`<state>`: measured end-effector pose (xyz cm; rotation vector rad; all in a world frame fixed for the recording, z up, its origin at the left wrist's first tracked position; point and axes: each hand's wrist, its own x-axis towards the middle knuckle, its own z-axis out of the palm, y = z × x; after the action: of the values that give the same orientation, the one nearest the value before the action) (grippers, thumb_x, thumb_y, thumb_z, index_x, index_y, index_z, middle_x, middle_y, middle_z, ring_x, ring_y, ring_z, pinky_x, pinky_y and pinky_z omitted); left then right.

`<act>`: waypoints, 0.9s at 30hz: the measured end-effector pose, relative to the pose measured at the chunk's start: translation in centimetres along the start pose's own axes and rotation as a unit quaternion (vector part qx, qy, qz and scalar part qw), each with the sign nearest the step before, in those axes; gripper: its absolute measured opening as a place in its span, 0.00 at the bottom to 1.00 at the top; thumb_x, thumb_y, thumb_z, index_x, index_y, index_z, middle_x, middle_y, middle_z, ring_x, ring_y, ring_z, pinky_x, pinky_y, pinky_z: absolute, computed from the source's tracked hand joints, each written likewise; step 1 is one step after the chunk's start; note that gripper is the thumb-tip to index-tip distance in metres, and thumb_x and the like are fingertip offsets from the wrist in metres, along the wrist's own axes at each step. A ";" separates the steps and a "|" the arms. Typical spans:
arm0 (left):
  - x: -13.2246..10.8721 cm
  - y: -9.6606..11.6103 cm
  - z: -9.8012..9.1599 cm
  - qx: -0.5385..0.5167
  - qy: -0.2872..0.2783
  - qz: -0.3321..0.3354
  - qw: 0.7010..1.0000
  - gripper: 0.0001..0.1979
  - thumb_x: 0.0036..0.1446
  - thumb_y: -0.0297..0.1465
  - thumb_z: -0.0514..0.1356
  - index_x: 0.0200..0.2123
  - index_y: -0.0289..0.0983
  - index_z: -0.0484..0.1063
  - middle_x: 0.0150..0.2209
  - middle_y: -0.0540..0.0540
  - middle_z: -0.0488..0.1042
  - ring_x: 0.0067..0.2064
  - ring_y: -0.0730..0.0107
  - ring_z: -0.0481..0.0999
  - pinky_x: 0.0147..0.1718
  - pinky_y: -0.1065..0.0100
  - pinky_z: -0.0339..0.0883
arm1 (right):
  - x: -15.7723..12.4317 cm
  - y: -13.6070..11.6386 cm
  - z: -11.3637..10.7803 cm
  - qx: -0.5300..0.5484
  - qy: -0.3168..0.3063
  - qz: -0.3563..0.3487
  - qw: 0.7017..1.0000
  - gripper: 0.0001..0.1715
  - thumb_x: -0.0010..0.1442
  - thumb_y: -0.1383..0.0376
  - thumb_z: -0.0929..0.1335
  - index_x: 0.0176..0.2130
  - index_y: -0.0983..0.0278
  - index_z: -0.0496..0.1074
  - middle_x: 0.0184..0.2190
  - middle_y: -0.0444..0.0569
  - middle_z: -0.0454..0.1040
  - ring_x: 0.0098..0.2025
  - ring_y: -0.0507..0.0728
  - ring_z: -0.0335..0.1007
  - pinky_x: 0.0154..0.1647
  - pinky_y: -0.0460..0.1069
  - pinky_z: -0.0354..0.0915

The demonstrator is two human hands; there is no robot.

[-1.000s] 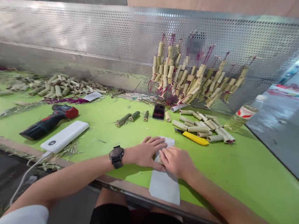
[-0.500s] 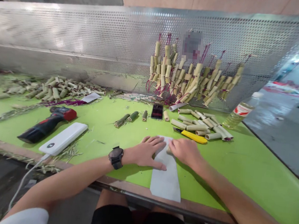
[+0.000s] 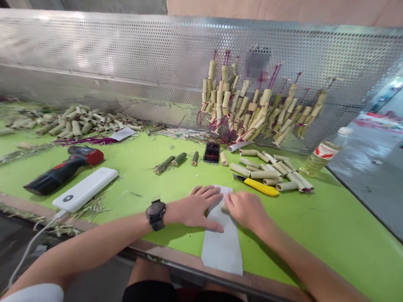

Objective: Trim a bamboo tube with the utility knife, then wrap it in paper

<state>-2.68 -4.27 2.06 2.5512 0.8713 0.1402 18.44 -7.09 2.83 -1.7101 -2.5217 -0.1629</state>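
A whitish strip [image 3: 223,248] lies on the green tabletop and reaches the front edge. My left hand [image 3: 201,209], with a black watch on the wrist, rests on the strip's left side with fingers spread. On the strip's upper right, my right hand [image 3: 247,208] is closed around a small bamboo-coloured piece, mostly hidden under the fingers. The fingertips of both hands are close together. Beyond the right hand lies a yellow cutter knife [image 3: 262,186].
Bamboo pieces [image 3: 274,170] and a bottle [image 3: 324,153] stand right. Left are a drill [image 3: 64,168], a white power bank [image 3: 85,189] with a cable, and a bamboo pile [image 3: 72,122]. Bamboo strings [image 3: 263,104] hang on the perforated metal panel [image 3: 124,63].
My right hand has shifted slightly toward the left on the strip, covering more of the small piece. My left hand stays in nearly the same place. The view has tilted slightly.
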 end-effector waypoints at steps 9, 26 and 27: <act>0.1 0.0 0.1 -0.001 0.005 -0.001 1.000 0.57 0.52 0.69 0.52 0.75 0.43 0.44 0.75 0.39 0.43 0.74 0.39 0.41 0.69 0.43 0.37 | 0.2 0.2 0.0 -0.038 0.002 0.026 0.999 0.31 0.75 0.58 0.56 0.33 0.65 0.80 0.29 0.54 0.81 0.29 0.55 0.75 0.27 0.48 0.53; 0.1 -0.3 0.4 0.005 0.018 0.007 1.000 0.55 0.53 0.68 0.53 0.74 0.44 0.48 0.75 0.42 0.45 0.74 0.40 0.43 0.70 0.45 0.39 | -0.6 -1.4 0.1 0.055 0.008 -0.060 0.997 0.28 0.74 0.61 0.56 0.35 0.65 0.80 0.30 0.51 0.81 0.29 0.52 0.73 0.28 0.47 0.55; 0.1 -0.3 0.4 0.004 0.020 0.006 1.000 0.55 0.53 0.68 0.53 0.74 0.44 0.48 0.75 0.42 0.46 0.74 0.41 0.43 0.70 0.45 0.39 | -0.7 -1.4 0.1 0.053 0.006 -0.061 0.997 0.28 0.74 0.61 0.56 0.34 0.65 0.80 0.31 0.51 0.81 0.29 0.53 0.73 0.28 0.47 0.55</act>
<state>-2.71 -4.16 1.56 2.5703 0.8720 0.1917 17.35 -8.25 2.56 -1.5128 -2.5778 -0.0466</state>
